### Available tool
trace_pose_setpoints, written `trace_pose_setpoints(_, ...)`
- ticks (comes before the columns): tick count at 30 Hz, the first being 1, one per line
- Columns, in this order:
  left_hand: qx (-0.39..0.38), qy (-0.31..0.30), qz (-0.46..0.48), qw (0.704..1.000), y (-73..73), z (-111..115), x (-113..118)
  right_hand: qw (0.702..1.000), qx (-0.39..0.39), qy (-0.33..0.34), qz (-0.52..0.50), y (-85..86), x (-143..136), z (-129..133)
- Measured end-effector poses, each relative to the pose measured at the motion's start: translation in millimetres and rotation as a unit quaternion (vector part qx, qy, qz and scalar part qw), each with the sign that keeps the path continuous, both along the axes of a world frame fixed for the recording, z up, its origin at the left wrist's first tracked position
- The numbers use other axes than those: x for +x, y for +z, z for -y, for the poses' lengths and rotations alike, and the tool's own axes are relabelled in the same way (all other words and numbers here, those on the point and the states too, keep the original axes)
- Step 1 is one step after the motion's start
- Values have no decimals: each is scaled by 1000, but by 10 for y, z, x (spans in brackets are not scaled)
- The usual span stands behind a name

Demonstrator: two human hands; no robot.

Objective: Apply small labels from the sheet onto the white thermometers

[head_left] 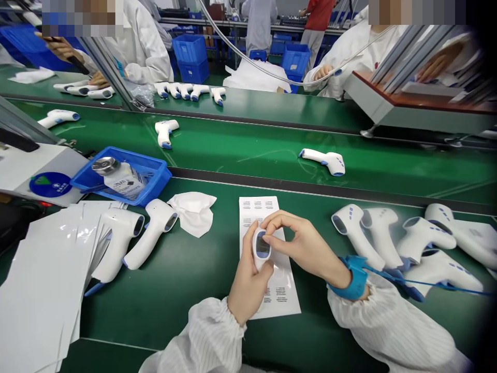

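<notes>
My left hand (250, 290) is wrapped round a white infrared thermometer (257, 256), its dark screen facing up towards me. My right hand (301, 241), with a blue wrist strap (352, 278), touches the top and right edge of the screen with thumb and forefinger close together; whatever they may pinch is too small to make out. Below both hands lies a label sheet (285, 298) with small printed blocks. Two thermometers rest to the left, the nearer one (114, 241) over a stack of white sheets (42, 274). Several more thermometers (359, 233) lie in a group at the right.
A blue tray (157, 178) holds a metal-capped bottle (122, 176). Beside it is a crumpled white cloth (194, 210). Thermometers, one of them at the right (326, 159), lie on the green conveyor belt (240, 150). Co-workers in white sit across it, near a metal-framed stand (411, 116).
</notes>
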State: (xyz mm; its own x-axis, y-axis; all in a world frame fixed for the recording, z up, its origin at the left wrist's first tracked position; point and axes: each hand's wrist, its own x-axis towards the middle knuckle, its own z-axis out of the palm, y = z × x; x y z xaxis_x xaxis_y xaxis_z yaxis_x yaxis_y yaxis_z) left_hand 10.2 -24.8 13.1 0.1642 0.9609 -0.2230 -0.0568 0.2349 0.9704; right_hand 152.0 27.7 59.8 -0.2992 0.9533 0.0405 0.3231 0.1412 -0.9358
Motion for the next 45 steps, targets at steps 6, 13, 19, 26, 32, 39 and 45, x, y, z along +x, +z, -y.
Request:
trace_pose_setpoints(6,3,-1,-2,1000,-2,-6,-2,1000,-2,3,11,15,-4,-20)
trace_pose_setpoints(13,-3,-20,43,999,21,1,-38,1000,2,6,15,31,-3,-26)
trace_pose_setpoints(19,-27,3,52,998,17,-1,-39,1000,6,11,20,35,9,-33)
trace_pose_setpoints(26,-31,7,11,999,-6,7,-35,1000,9,12,20,28,6,-50)
trace_pose_setpoints(32,-24,12,15,1000,-26,19,-30,1000,6,10,-1,0,3,-48)
trace_pose_setpoints(39,-5,11,13,1000,-7,13,-21,1000,3,5,10,-12,-10,-60)
trace_pose_setpoints(45,-3,14,24,1000,-5,11,-24,1000,-8,0,11,2,-15,-59)
